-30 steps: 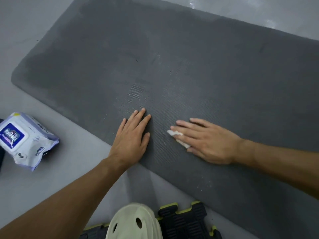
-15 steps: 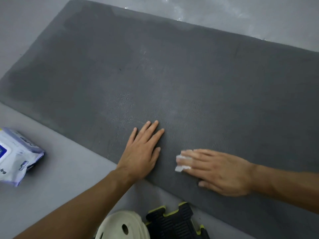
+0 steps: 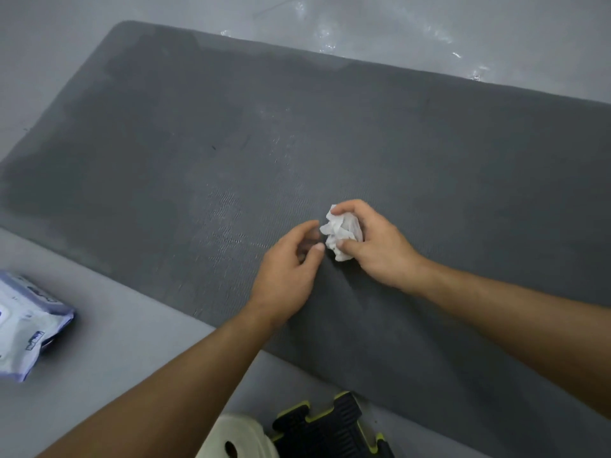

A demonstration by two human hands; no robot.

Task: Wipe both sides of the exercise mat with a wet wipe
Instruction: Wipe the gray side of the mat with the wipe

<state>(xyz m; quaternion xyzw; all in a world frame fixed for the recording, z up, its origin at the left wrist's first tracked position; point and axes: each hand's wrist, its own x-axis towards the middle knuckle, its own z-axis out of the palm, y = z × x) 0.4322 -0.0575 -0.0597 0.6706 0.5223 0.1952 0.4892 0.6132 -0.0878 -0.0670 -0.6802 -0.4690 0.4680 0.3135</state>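
A dark grey exercise mat (image 3: 330, 143) lies flat on the grey floor, with darker damp patches toward its left end and far edge. My right hand (image 3: 377, 246) is raised just above the mat and grips a crumpled white wet wipe (image 3: 340, 234) between thumb and fingers. My left hand (image 3: 287, 269) hovers right beside it, fingers loosely curled, thumb tip close to the wipe's edge; I cannot tell if it touches the wipe.
A white and blue pack of wet wipes (image 3: 26, 328) lies on the floor at the left edge. A pale perforated clog (image 3: 238, 438) and black-and-yellow foam tiles (image 3: 330, 428) sit at the bottom. Wet streaks shine on the floor (image 3: 396, 31) beyond the mat.
Both hands have lifted off the mat. My right hand, which pressed the wipe flat, now holds it bunched up. My left hand has curled and moved toward the wipe.
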